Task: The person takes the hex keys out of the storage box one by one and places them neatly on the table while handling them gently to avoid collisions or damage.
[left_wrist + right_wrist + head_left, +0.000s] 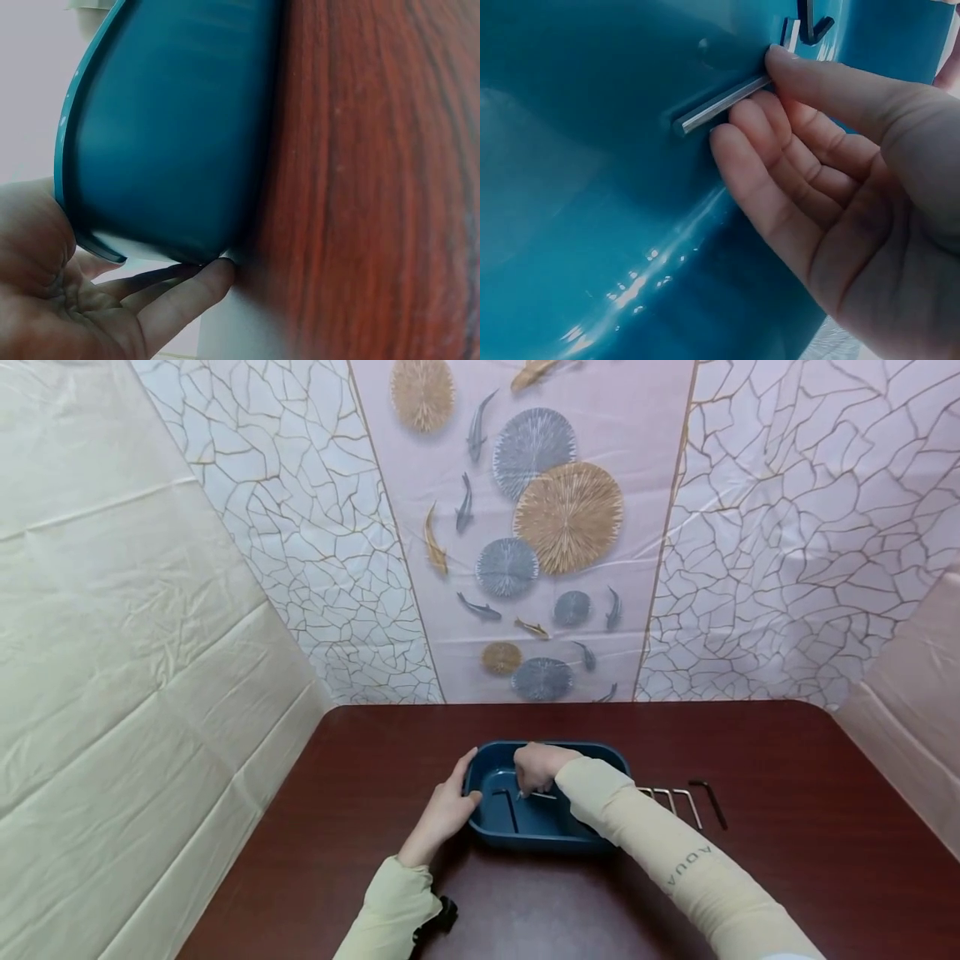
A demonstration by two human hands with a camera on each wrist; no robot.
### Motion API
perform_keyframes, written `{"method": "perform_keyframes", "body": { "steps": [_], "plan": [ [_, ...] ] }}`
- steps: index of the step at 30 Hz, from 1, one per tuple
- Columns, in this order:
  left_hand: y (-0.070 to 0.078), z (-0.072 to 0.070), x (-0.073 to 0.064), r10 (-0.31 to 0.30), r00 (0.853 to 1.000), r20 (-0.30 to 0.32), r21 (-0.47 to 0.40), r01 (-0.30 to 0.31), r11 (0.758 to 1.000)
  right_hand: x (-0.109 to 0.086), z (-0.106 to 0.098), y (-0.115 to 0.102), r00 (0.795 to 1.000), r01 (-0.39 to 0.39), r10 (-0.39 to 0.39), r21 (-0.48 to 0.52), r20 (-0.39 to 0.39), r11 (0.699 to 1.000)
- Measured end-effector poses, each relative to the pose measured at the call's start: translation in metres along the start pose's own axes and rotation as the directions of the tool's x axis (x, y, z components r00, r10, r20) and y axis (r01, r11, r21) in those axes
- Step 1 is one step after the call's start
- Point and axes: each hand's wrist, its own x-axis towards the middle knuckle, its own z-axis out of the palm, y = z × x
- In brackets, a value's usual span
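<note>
Head: left hand (442, 812) grips the tray's (540, 841) rim, probably steadying it on the bench (337, 843); right hand (536, 767) pinches a silver key (544, 795) inside, black key (511, 811) beside it. Other keys (694, 811) lie right of the tray.

Left wrist: smooth, plastic-looking wall, rounded corner; wood grain.

Right wrist: faceted, shiny metal, bent end.

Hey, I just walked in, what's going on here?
A person's left hand holds the left end of a blue tray; the right hand pinches a silver hex key inside it. A black hex key also lies there. More silver keys and another black one lie on the table, right of the tray.
</note>
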Motion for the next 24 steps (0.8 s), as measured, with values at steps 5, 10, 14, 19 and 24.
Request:
{"method": "perform_keyframes", "body": {
  "steps": [5,10,14,19,24],
  "plan": [
    [-0.0001,0.0019,0.0003,-0.013,1.000,-0.003,-0.006,0.013,1.000,-0.0001,0.0003,0.0062,0.999,0.028,-0.029,0.018,0.040,0.999],
    [0.0017,0.0014,0.0009,-0.016,1.000,-0.003,-0.021,0.016,1.000,-0.0008,-0.0009,0.0078,0.997,0.053,-0.053,0.006,0.056,0.999],
    [0.0020,0.0017,0.0004,-0.021,1.000,0.001,-0.030,0.021,0.999,-0.0038,-0.0009,0.0064,0.995,0.073,-0.073,-0.001,0.064,0.997],
    [0.0012,0.0014,-0.0001,-0.013,1.000,-0.004,-0.015,0.013,1.000,-0.0076,-0.0016,0.0069,0.994,0.087,-0.089,0.022,0.065,0.996],
    [-0.0003,0.0012,0.0000,-0.010,1.000,-0.004,-0.023,0.010,1.000,-0.0083,-0.0021,0.0101,0.994,0.090,-0.093,0.050,0.051,0.995]
  ]
}}
